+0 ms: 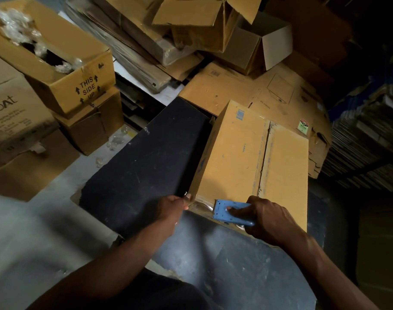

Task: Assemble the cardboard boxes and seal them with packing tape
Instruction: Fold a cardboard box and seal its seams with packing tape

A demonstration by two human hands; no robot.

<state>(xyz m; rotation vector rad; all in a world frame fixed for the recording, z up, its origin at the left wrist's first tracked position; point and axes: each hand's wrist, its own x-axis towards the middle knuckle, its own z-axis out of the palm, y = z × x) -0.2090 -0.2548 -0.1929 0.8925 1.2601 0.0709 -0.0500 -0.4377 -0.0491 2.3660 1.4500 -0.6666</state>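
**Tape dispenser at the near edge of a closed box**

The cardboard box (247, 153) lies on a dark work surface (142, 166), its two top flaps folded shut and meeting along a seam that runs away from the person. Its near edge sits just in front of both hands. To the left of the box the dark surface lies bare; to the right, the box comes close to the surface's edge.

The right hand (267, 218) is curled round a blue tape dispenser (231, 212), thumb pressed on its flat side, with the dispenser against the box's near edge beside the seam. A shiny strip of tape shows on that edge. The left hand (173, 206) pinches the box's near left corner.

At upper left an open carton marked "THIS SIDE UP" (57, 63) holds crumpled clear plastic wrap (14, 25). It stands on another carton. Farther back an empty box (258, 41) lies on its side.

Flattened cardboard sheets (247, 86) are piled right behind the box and crowd its far end. More stacked flat card (365, 142) fills the right side.
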